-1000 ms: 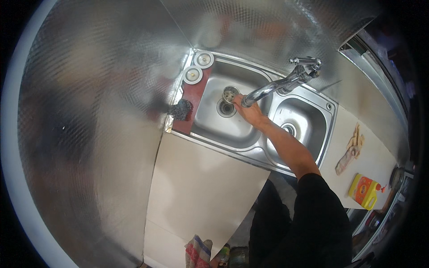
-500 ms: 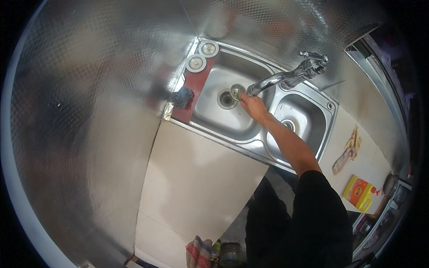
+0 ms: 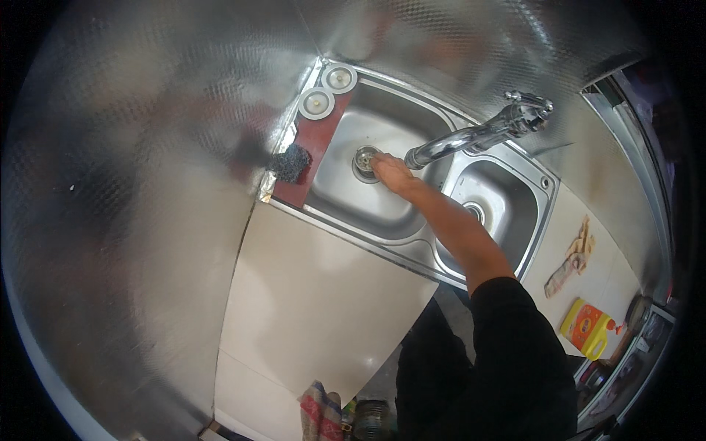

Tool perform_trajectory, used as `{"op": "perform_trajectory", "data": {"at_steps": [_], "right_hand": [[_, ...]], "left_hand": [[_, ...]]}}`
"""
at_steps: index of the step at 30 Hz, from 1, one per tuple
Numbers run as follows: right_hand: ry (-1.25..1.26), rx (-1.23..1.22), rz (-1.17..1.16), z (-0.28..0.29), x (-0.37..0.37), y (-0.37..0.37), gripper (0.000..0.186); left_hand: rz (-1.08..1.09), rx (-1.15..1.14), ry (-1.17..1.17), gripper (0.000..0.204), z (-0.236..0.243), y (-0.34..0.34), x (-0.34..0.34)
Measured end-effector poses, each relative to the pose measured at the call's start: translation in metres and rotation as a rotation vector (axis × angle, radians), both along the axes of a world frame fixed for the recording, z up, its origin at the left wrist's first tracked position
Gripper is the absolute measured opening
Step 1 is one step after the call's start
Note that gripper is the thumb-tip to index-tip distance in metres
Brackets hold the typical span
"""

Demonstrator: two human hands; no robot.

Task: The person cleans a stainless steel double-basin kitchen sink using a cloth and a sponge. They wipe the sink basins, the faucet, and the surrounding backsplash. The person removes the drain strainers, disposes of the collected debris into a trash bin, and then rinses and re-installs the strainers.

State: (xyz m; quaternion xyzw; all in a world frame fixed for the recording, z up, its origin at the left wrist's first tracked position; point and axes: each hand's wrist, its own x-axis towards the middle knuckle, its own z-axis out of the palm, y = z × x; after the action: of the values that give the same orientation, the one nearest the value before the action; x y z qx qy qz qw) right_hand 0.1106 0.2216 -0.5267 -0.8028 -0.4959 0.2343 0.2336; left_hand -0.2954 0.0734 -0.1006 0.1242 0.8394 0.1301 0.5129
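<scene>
My right hand (image 3: 393, 174) reaches into the larger left basin (image 3: 390, 213) of the steel sink. Its closed fingers grip the edge of a small round metal sink strainer (image 3: 365, 157). The strainer lies over the drain hole (image 3: 361, 177), covering most of it; whether it rests in the hole I cannot tell. Just right of the hand, the spout of the chrome faucet (image 3: 441, 148) hangs over the basin. My left hand is out of view.
On a red-brown strip (image 3: 315, 140) left of the basin lie two round drain covers (image 3: 317, 104) and a dark scouring pad (image 3: 292, 163). The smaller basin (image 3: 507, 206) is on the right. Gloves (image 3: 572, 261) and a yellow jug (image 3: 586, 328) lie on the right counter.
My right hand has moved slightly left, bringing the strainer from beside the drain hole to over it. The whole view has shifted a little.
</scene>
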Motion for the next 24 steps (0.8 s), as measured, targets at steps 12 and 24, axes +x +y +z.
{"op": "perform_trajectory", "data": {"at_steps": [12, 24], "right_hand": [[-0.289, -0.263, 0.691, -0.011, 0.032, -0.003, 0.05], [-0.378, -0.28, 0.678, 0.002, 0.034, -0.014, 0.078]], "left_hand": [[0.066, 0.009, -0.197, 0.065, -0.03, -0.021, -0.037], [0.066, -0.004, -0.243, 0.058, -0.043, -0.017, -0.046]]}}
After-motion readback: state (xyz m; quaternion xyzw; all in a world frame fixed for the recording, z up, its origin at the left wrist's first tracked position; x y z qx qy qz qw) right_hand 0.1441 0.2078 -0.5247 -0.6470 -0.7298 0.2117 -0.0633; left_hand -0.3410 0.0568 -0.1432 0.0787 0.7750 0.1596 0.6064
